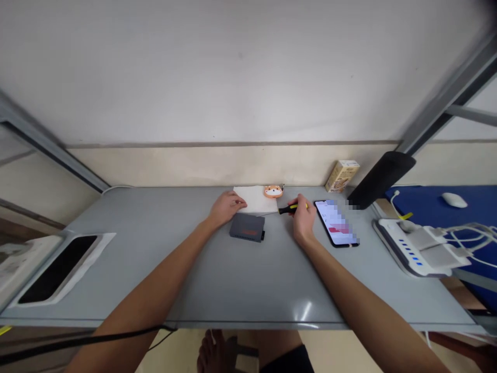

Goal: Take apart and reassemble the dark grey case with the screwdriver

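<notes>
In my right hand [303, 220] is a screwdriver [289, 209] with a black and yellow handle, its thin shaft pointing left. My left hand [228, 206] rests at the left edge of a white paper sheet [256, 199], with thumb and fingertips drawn together. Whether something small is between them I cannot make out. Just below the sheet lies a flat dark grey box [247, 228] with reddish markings and a small black part on its right side. An orange and white animal-face case [273, 191] sits at the sheet's upper right corner.
A lit phone [336, 223] lies right of my right hand. Behind it stand a small carton [341, 175] and a leaning black cylinder [382, 178]. A power strip [411, 248] with plugs and cables occupies the right end. A dark-screened device [58, 268] lies at left.
</notes>
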A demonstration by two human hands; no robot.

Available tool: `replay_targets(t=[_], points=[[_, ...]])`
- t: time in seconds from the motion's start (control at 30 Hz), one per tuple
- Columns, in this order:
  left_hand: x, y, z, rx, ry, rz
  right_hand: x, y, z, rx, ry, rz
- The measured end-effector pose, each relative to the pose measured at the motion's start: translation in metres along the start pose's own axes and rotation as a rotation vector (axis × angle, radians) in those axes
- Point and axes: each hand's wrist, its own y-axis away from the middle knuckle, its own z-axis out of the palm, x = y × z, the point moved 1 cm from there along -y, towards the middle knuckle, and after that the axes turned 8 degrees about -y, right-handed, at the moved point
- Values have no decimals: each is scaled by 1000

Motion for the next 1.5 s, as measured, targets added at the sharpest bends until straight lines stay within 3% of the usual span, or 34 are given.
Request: replay_targets(t=[0.17,0.3,0.47,0.6,0.7,1.0,1.17,1.37,1.5], points=[[-22,-2,-5,-39,-26,32,0,-2,-2,17,36,-29],[-22,4,-12,-57,-22,53,3,-5,-4,20,59,-42],[13,36,-16,60,20,-92,4,-12,-10,66,62,-71],[45,67,-9,-8,49,-86,2,-15,-12,80,99,-104],[49,76,-11,-52,124,-65,-3,-12,-11,50,155,-130],[24,64,-20,-298,484,-23,-19,14,-2,-217,369,-324],[34,55,-13,-232,380,76,-18,20,-1,-302,398,-372],[38,63,-6,-233,474,-118,-24,21,-1,-295,373,-384],[44,66,-9,-200,393,-107,-24,18,-2,-290,365,-365]])
